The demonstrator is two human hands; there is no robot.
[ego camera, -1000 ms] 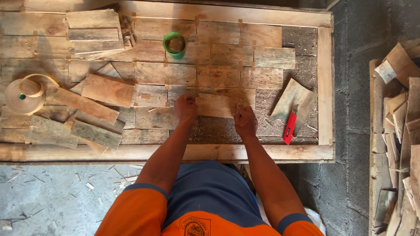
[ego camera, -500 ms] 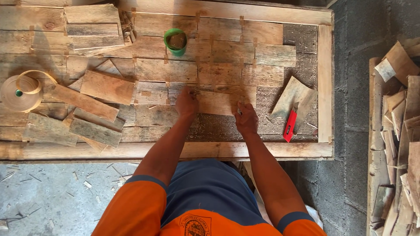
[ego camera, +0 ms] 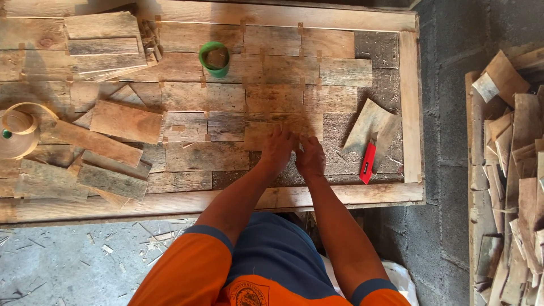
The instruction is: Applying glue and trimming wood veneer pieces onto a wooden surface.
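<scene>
Both hands low on the panel point(ego camera: 408, 102), side by side, nearly touching. L hand point(ego camera: 276, 148) lies palm down w/ fingers spread flat on a wood piece point(ego camera: 281, 126) in the 4th row of the mosaic. R hand point(ego camera: 310, 156) is just beside it, fingers curled at the same piece's lower right edge. Grip: L hand flat and open, pressing, not closed on anything. R hand half curled; can't tell if it pinches the piece edge or only touches it.

The piece sits at the end of its row. Bare dark backing lies to its right and below, laid pieces to its left and above. Pieces are joined w/ short tape strips.

Right of the hands, near but apart: red cutter point(ego camera: 368, 162) lying on the backing, its top end under a loose offcut point(ego camera: 371, 126) that rests tilted.

Green tape roll point(ego camera: 215, 58) stands on the upper rows, well apart from the hands. Far left: brown tape roll point(ego camera: 17, 133) w/ loose end curling up. Loose boards point(ego camera: 116, 147) are heaped between it and the hands, w/ a neater stack point(ego camera: 105, 42) top left.

Right, past the frame, a pile of scraps point(ego camera: 513, 181) lies against a grey block wall. Floor point(ego camera: 68, 266) below the panel has wood chips.
</scene>
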